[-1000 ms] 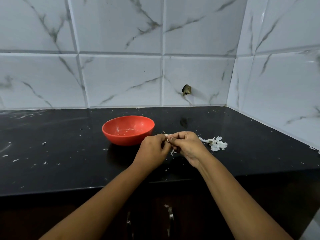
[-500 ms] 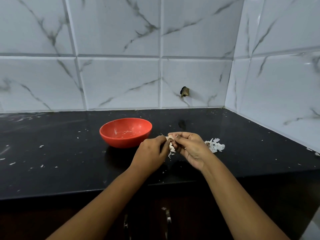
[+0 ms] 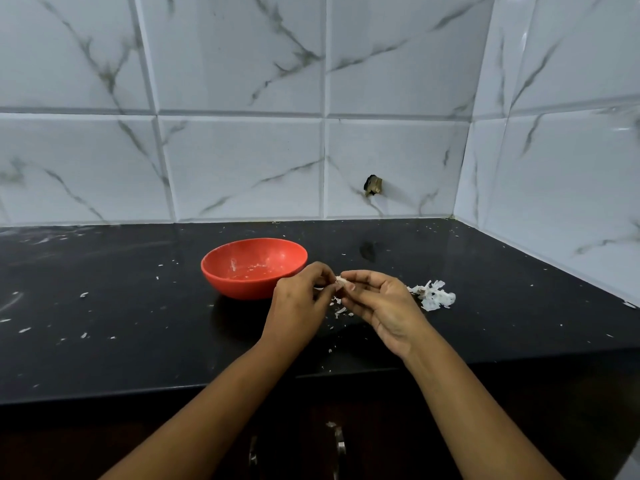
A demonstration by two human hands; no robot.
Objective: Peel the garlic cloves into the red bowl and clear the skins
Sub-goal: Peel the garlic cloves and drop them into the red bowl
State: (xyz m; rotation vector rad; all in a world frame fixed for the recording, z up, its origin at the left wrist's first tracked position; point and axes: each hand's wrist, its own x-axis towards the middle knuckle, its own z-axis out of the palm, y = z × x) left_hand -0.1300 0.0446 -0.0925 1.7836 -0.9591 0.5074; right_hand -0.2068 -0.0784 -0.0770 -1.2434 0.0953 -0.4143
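Note:
A red bowl (image 3: 254, 268) sits on the black counter (image 3: 138, 306), with only small pale bits visible inside. Just right of the bowl, above the counter, my left hand (image 3: 299, 303) and my right hand (image 3: 381, 303) meet at the fingertips. Both pinch a small garlic clove (image 3: 340, 280), mostly hidden by the fingers. Loose skin flakes (image 3: 339, 310) lie on the counter beneath the hands. A pile of white garlic skins (image 3: 434, 295) lies right of my right hand.
Small white skin specks are scattered over the counter, mostly to the left. Marble-look tiled walls close the back and the right side. A small dark fitting (image 3: 373, 185) sticks out of the back wall. Cabinet handles (image 3: 341, 445) show below the counter's front edge.
My right hand has turned palm-up and opened out a little while still pinching the clove. More skin flakes lie under the hands. The camera tilted slightly.

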